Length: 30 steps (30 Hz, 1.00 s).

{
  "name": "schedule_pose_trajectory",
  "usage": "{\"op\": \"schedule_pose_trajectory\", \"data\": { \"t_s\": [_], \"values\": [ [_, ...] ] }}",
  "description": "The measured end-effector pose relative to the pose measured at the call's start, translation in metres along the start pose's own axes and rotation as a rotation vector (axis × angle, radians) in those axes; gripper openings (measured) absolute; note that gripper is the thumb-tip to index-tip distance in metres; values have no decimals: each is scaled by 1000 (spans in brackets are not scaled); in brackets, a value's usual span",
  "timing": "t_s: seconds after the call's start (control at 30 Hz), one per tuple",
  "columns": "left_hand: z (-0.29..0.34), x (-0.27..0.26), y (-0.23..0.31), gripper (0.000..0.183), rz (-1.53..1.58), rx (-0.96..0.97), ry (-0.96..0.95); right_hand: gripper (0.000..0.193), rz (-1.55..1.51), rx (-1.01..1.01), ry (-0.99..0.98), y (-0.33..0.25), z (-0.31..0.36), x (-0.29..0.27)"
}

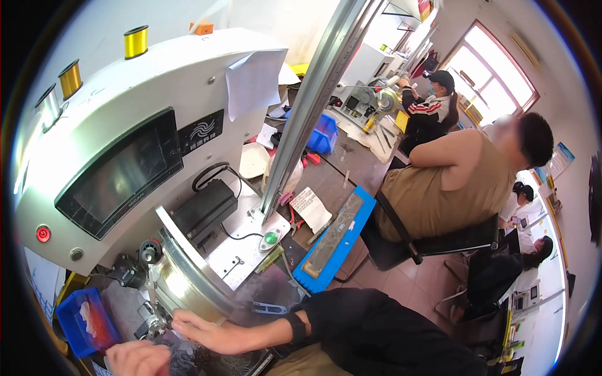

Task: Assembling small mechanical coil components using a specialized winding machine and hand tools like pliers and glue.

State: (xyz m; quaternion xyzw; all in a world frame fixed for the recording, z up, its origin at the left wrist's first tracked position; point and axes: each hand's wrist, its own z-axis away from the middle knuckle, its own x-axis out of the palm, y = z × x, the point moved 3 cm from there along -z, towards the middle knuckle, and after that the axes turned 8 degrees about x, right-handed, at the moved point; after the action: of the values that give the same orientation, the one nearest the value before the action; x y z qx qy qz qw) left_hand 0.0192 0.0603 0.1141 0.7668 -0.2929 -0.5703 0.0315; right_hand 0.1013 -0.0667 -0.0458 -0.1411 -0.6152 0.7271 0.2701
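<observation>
In the head view, my right hand (207, 332) reaches in from the lower right, a black band round its wrist. Its fingers are bent together at a small metal clamp fixture (155, 322) in front of a large shiny metal drum (188, 283). What its fingertips pinch, if anything, is hidden. At the lower edge my left hand (139, 358) is closed with curled fingers, just below the fixture; its grip is too covered to make out. Grey, crinkled material (200, 357) lies beneath the hands. A small black roller (150, 250) sits above the fixture.
A white machine housing with a dark screen (122, 175) and wire spools (135, 42) stands at the left. A blue bin (88, 323) is left of my hands. A metal post (313, 94) rises beyond the drum. A blue tray (335, 241) and a seated person (439, 182) are to the right.
</observation>
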Motion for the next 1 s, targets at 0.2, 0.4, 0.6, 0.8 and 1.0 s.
{"op": "schedule_pose_trajectory", "data": {
  "t_s": [0.2, 0.4, 0.6, 0.8, 1.0],
  "values": [
    [-7, 5, -50, 16, 135, -160, 247, 29, -117, -8, 102, -1, -18, 9],
    [-45, 30, -76, 21, 306, 52, 63, 15, -227, -155, 288, 10, -43, 9],
    [-44, 34, -87, 16, 278, 122, -138, 12, -242, -120, 342, -13, -32, 2],
    [-39, 24, -83, 16, 263, 110, -64, 18, -503, 7, 114, -27, -28, 1],
    [-31, 3, -59, 19, 36, 148, 91, 21, -456, 70, 95, -28, -18, 5]
  ]
}}
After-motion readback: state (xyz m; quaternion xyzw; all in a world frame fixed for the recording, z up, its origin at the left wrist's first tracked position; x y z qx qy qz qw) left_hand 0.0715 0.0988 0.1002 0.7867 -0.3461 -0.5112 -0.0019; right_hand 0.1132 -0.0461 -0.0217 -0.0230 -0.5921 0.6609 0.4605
